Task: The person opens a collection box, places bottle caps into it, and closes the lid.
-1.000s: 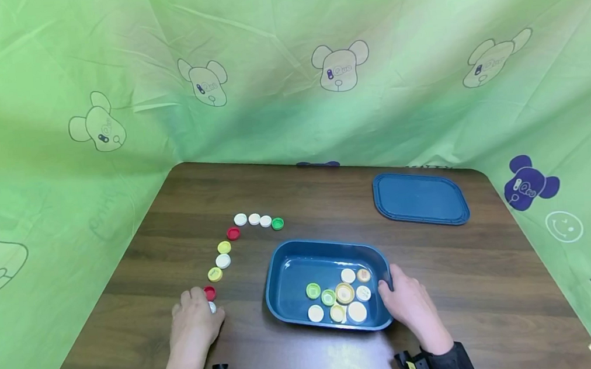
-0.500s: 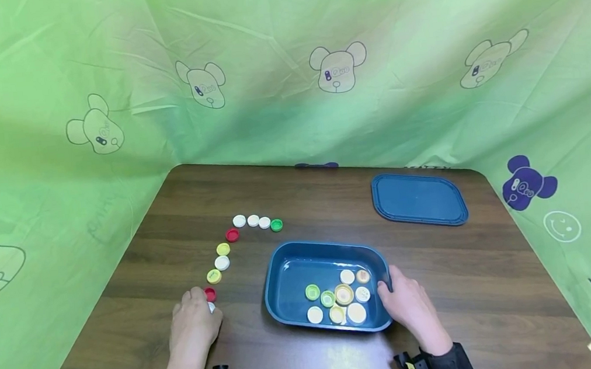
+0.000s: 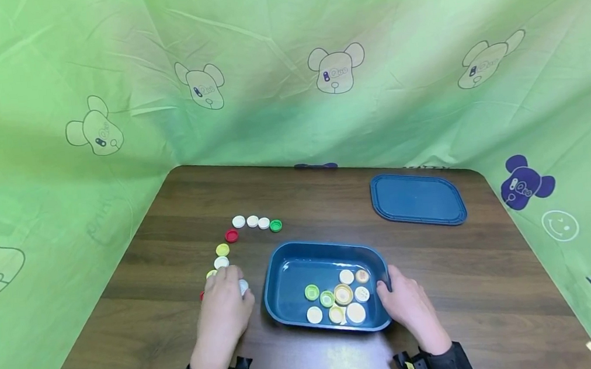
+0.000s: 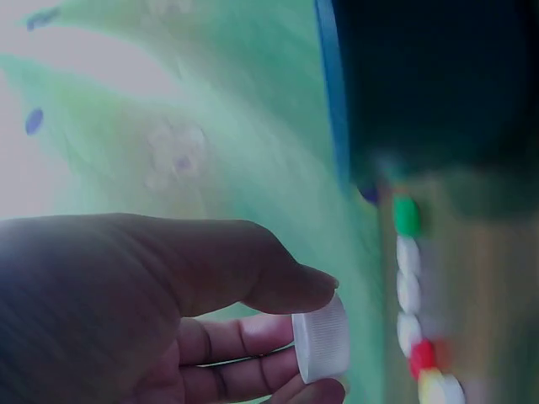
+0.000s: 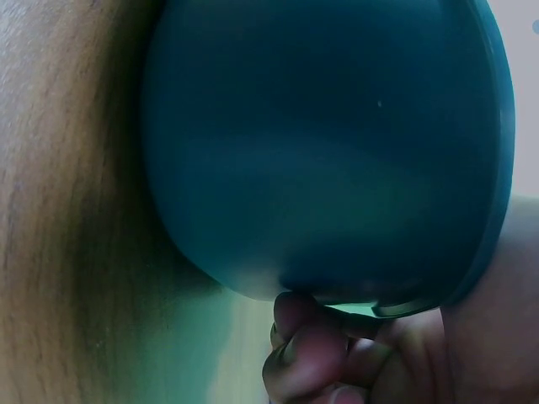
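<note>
White cap (image 3: 243, 286) pinched in left hand (image 3: 225, 308), blue tray (image 3: 292, 272) gripped by right hand (image 3: 411, 309)

White cap: round, fine vertical ribbing round its side; thumb on one side, fingers on the other. Sits between tray and bent line of caps.

Line, from far end: green cap (image 3: 275, 225), three white caps (image 3: 252, 221), red cap (image 3: 231, 236), yellow cap (image 3: 222, 249), another white one (image 3: 221, 262); then yellow and red, both partly behind the left hand.

Tray: rectangular, rounded corners, upright, long side running across; held at right end. Inside, mostly toward that end: loose caps (image 3: 356, 313), flat, in green, white, cream.
</note>
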Available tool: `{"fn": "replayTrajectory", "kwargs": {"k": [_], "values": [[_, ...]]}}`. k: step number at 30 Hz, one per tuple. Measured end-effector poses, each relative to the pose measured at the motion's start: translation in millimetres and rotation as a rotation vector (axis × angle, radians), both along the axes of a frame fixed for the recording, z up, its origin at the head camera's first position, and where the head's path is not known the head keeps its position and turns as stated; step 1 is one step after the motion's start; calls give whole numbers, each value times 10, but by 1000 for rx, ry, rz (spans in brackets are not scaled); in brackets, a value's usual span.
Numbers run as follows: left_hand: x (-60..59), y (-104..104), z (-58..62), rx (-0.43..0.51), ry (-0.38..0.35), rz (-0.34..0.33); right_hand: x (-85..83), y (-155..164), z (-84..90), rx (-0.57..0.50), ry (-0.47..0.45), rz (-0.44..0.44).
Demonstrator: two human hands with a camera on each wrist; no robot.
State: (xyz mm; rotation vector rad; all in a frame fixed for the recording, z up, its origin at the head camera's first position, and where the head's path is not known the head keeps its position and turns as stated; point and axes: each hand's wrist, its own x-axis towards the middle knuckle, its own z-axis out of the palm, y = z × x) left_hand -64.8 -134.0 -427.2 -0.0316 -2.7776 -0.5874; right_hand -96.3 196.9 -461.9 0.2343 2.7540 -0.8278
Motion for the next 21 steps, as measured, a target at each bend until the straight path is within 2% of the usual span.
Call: {"fn": "replayTrajectory", "kwargs": {"k": [3, 5, 7, 12, 15, 21], "values": [[-60, 193, 62, -33, 42, -65, 7, -3, -2, -9, 10, 0], [-98, 332, 86, -50, 42, -111, 14, -2, -4, -17, 16, 0], [-135, 478, 100, -57, 9, -151, 19, 0, -9, -21, 22, 1], [-220, 838, 97, -85, -157, -224, 24, 8, -31, -15, 23, 2], [-268, 1016, 83, -125, -228, -260, 22, 7, -43, -22, 23, 1], [-376, 1212, 79, -179, -250, -300, 16, 4, -45, -26, 34, 1]]}}
